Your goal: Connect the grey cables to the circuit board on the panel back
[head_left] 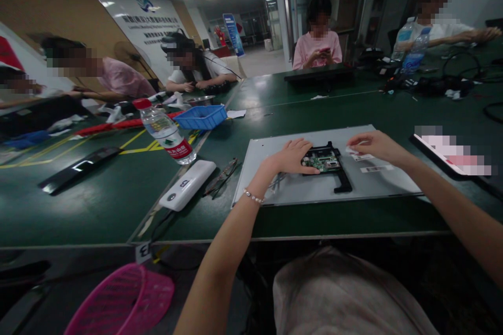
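Observation:
A grey metal panel (251, 180) lies flat on the green table. On it sits a green circuit board (327, 161) in a black plastic bracket (343, 183). My left hand (291, 157) rests flat over the board's left side, fingers stretched out, hiding that part. Thin pale cables (277, 182) show beneath its wrist. Just right of the board, my right hand (371, 146) has its fingertips pinched together at a small white piece (349, 151), too small to name. White labels (376, 168) are stuck on the panel below that hand.
Left of the panel are glasses (222, 178), a white power bank (188, 186), a water bottle (167, 133) and a blue tray (202, 116). A phone (448, 154) lies at right. A pink basket (118, 298) stands below the table edge. Several people sit around the table.

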Demonstrator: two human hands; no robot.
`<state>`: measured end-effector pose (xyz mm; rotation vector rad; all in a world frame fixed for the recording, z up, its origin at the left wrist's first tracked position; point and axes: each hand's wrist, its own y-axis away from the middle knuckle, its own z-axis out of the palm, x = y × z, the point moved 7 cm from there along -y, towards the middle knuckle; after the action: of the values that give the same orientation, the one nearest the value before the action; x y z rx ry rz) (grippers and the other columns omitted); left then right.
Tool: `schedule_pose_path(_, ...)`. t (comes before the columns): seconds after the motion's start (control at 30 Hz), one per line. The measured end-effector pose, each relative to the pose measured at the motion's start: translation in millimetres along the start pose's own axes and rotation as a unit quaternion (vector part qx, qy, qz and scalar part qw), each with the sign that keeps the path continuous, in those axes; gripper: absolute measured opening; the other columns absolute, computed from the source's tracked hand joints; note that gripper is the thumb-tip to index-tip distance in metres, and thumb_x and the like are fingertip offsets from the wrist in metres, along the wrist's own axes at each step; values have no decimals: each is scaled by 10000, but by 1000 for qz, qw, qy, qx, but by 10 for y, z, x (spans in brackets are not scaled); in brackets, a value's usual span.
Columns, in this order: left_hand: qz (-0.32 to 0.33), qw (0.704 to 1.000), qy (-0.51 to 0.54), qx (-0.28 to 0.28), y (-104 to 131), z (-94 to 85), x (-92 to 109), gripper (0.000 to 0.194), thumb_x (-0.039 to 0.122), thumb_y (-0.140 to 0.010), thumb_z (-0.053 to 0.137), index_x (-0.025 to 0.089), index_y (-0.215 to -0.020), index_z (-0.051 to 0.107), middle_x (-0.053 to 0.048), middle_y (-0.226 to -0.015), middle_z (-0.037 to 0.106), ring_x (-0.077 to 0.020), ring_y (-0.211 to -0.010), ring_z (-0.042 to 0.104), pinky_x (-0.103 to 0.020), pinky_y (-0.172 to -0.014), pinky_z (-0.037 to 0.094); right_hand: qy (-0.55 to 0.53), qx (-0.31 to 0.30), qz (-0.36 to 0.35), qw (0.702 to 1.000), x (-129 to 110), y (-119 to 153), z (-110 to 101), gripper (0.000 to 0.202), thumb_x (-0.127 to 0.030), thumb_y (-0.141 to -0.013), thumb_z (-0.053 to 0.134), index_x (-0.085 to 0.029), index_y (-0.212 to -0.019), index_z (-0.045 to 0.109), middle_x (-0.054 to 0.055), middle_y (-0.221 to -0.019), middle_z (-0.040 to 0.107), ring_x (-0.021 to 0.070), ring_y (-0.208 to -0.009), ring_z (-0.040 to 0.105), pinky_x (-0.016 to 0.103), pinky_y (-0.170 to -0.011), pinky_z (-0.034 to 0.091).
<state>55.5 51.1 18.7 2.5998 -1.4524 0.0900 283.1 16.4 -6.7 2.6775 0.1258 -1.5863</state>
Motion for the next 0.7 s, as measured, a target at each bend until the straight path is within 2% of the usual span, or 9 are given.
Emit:
schedule_pose_path(0.17,13,1000,3,18,15,-55,54,993,794,-737,440,145,-1458,229,-158,-1528,222,-324,-1413,142,-465,-1132,109,-34,-43,30,998,-52,46,97,342,-371,-724,696,-207,-1025,712,81,-1015,707,244,-919,653,415,-876,515)
schedule_pose_path(0.33,64,995,17,69,-5,-129,332,846,704,-822,437,208,-1470,211,-116,-1536,214,-297,-1421,132,-451,-1141,113,-78,-96,37,992,-61,68,229,425,-324,-714,708,-234,-1127,671,67,-996,714,216,-918,656,376,-867,526)
schedule_pose_path(0.5,114,987,10,109,-42,-122,600,670,582,-903,423,262,-1463,243,-82,-1527,243,-262,-1422,149,-436,-1150,127,-78,-79,59,992,-51,76,282,476,-319,-715,709,-252,-1180,631,52,-915,732,204,-811,668,365,-775,557)
schedule_pose_path(0.7,140,983,-8,122,-61,-68,679,633,554,-903,445,211,-1424,338,-117,-1485,315,-266,-1403,202,-440,-1142,174,-36,-86,7,996,-143,75,311,500,-274,-732,660,-217,-1224,592,74,-944,729,225,-829,674,370,-773,553)
